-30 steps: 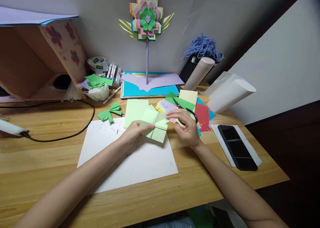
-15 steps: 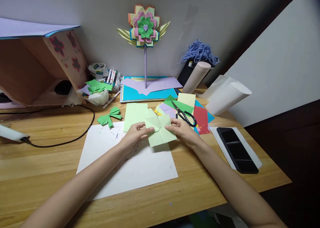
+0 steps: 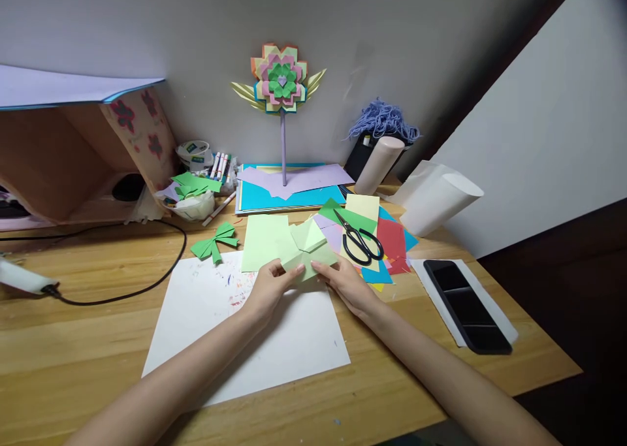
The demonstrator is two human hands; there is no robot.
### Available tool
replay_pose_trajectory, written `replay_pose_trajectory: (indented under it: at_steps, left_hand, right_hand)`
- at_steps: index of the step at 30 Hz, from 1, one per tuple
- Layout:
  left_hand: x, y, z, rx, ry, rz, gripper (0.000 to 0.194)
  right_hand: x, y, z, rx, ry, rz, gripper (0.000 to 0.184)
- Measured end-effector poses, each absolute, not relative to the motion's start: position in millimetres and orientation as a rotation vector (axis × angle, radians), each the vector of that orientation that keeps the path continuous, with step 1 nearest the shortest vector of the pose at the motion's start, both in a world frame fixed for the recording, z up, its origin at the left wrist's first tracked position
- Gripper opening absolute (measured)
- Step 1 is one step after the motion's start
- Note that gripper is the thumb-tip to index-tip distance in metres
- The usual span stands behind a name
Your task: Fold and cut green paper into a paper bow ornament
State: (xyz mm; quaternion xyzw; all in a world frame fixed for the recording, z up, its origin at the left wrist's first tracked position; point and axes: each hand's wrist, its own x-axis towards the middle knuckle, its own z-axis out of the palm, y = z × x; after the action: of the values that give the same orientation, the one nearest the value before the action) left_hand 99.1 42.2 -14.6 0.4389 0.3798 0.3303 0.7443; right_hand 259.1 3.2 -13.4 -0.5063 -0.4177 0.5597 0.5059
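Note:
A creased piece of pale green paper (image 3: pixel 309 240) is held up between my two hands, over the far right part of a marked white sheet (image 3: pixel 206 341). My left hand (image 3: pixel 272 289) pinches its near left edge, thumb on top. On the near right edge, my right hand (image 3: pixel 350 286) grips it the same way. Folds meet near the paper's middle, and its far part stands up at an angle. Behind my left hand lies a flat light green sheet (image 3: pixel 262 240). Black-handled scissors (image 3: pixel 362 245) rest on coloured paper just beyond my right hand.
A green paper bow (image 3: pixel 215 242) lies left of the sheets. A paper flower (image 3: pixel 283 80) stands upright at the back. Coloured scraps (image 3: pixel 392 230), a paper roll (image 3: pixel 441 204) and a phone (image 3: pixel 467 307) are on the right. A black cable (image 3: pixel 122 298) loops at left.
Both hands have drawn closer together along the paper's near edge. The paper now tilts, its far part raised along the creases. The whole view has shifted slightly downward.

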Motion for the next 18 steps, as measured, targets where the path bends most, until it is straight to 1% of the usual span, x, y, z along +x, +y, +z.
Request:
replay_pose_trajectory:
  at_steps: [2, 3, 5, 7, 8, 9, 11, 14, 16, 18]
  left_hand:
    - [97.0, 46.1, -16.1, 0.970, 0.902, 0.764, 0.032]
    - [95.9, 48.3, -16.2, 0.982, 0.939, 0.783, 0.032]
    - [93.7, 53.0, -14.9, 1.003, 0.977, 0.817, 0.033]
    - [91.9, 57.1, -12.7, 1.005, 0.971, 0.834, 0.034]
    - [91.1, 58.9, -11.6, 0.997, 0.962, 0.837, 0.034]
    - [90.4, 60.6, -10.7, 0.984, 0.953, 0.837, 0.035]
    - [89.0, 63.7, -9.9, 0.946, 0.940, 0.830, 0.036]
    - [86.4, 69.3, -11.5, 0.899, 0.895, 0.870, 0.040]
    - [83.8, 74.2, -13.5, 0.906, 0.874, 0.914, 0.041]
    - [80.5, 79.5, -15.1, 0.918, 0.869, 0.940, 0.040]
  right_hand:
    - [274.3, 9.8, -13.0, -1.296, -1.111, 1.302, 0.033]
    - [284.4, 13.5, -12.6, -1.375, -1.150, 1.197, 0.036]
    - [306.6, 20.0, -12.7, -1.604, -1.237, 0.832, 0.037]
    - [326.8, 23.9, -15.1, -1.889, -1.324, 0.417, 0.030]
    - [334.7, 24.9, -17.2, -2.006, -1.365, 0.260, 0.027]
    - [340.9, 25.3, -19.6, -2.090, -1.421, 0.184, 0.025]
    - [348.6, 25.6, -24.2, -2.221, -1.479, 0.118, 0.023]
    - [352.8, 26.6, -27.2, -2.311, -1.473, 0.193, 0.024]
    - [352.8, 28.0, -25.6, -2.275, -1.396, 0.275, 0.024]
    - [349.0, 29.1, -21.1, -2.125, -1.264, 0.413, 0.025]
